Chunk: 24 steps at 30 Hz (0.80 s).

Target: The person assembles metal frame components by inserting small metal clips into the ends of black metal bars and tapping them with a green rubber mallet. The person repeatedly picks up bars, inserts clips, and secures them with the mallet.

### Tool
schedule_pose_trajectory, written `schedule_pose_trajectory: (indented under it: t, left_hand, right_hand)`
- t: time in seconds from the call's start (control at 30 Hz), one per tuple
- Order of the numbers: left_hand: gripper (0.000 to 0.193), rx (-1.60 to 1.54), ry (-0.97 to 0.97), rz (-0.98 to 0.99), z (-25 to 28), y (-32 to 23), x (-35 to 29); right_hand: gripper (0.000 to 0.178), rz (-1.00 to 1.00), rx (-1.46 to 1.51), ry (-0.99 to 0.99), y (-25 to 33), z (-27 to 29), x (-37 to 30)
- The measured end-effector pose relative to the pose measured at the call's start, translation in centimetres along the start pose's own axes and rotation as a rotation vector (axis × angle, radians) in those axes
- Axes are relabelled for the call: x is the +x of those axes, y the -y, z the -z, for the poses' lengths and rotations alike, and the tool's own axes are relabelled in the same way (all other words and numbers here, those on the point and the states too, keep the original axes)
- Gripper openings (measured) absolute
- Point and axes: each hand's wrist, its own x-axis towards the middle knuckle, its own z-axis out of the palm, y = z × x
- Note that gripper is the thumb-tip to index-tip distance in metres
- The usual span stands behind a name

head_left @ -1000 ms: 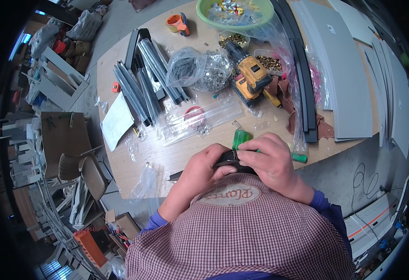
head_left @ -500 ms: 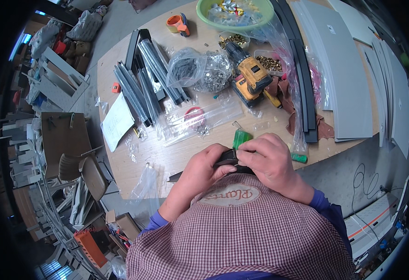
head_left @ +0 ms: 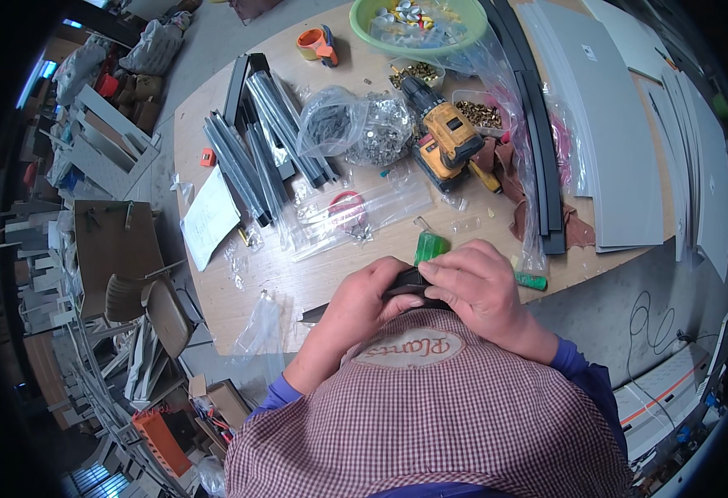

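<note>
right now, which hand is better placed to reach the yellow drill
Probably the right hand: it is nearer the yellow drill and seems to have only its fingertips at the black part, while the left hand grips it.

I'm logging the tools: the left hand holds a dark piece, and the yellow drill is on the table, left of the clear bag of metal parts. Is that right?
Not quite: the head view shows the yellow drill right of the clear bag of metal parts. It is on the table, and the left hand holds a dark piece.
</note>
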Motion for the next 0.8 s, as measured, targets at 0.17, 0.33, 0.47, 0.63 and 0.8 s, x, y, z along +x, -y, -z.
schedule_pose_trajectory:
  t: [0.17, 0.33, 0.47, 0.63, 0.8]
  left_hand:
    - [0.043, -0.133, 0.009, 0.053, -0.3, 0.8, 0.0]
    - [0.031, -0.484, 0.007, 0.115, -0.6, 1.8, 0.1]
    - [0.046, -0.644, 0.062, 0.145, -0.3, 2.3, 0.1]
    - [0.051, -0.699, 0.099, 0.115, -0.2, 2.4, 0.3]
    - [0.051, -0.727, 0.120, 0.086, -0.2, 2.6, 0.4]
  right_hand:
    - [0.039, -0.066, 0.066, 0.051, -0.4, -0.1, 0.1]
    - [0.036, -0.265, 0.305, 0.023, -0.6, -0.3, 0.0]
    - [0.031, -0.268, 0.340, 0.015, -0.9, 0.0, -0.2]
    - [0.026, -0.204, 0.325, 0.039, -1.2, 0.1, -0.2]
    - [0.023, -0.185, 0.314, 0.010, -1.1, -0.4, 0.1]
